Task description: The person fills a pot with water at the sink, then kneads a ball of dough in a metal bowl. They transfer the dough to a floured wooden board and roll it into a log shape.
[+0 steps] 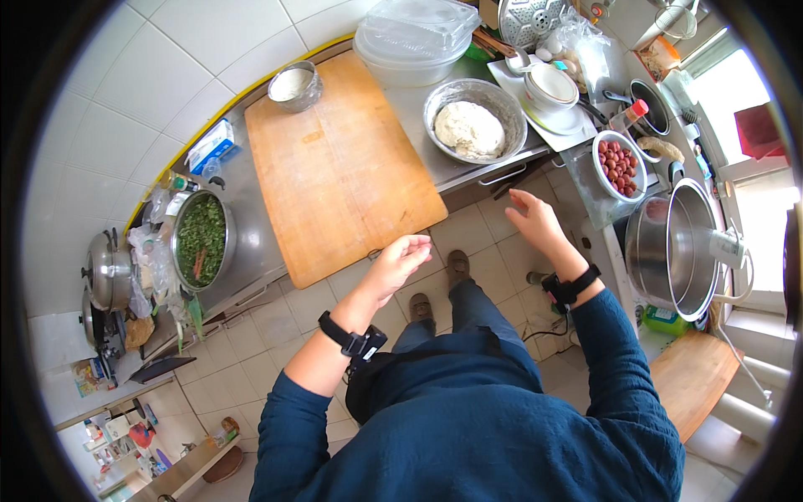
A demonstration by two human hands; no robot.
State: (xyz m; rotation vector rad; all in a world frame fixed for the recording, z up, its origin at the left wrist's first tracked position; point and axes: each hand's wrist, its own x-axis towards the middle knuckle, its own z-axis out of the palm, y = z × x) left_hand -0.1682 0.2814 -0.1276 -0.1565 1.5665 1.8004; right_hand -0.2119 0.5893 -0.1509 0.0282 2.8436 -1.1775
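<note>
My left hand [401, 263] is held in the air at the near edge of a wooden board [342, 160], its fingers loosely bent with nothing in them. Farther right, my right hand [535, 219] hangs over the floor in front of the counter, empty, thumb apart from the fingers. Beyond it stands a metal bowl [433, 113] holding a lump of pale dough [470, 128]. A smaller metal bowl [317, 85] with white powder, perhaps flour, rests on the board's far left corner. Faint white traces mark the board.
A steel bowl [231, 235] of chopped greens stands left of the board. Lidded plastic containers [401, 69] sit behind. To the right are a white bowl [598, 172] of red fruits, stacked dishes [552, 88] and a large steel pot [646, 245]. Drawer handles [502, 177] line the counter front.
</note>
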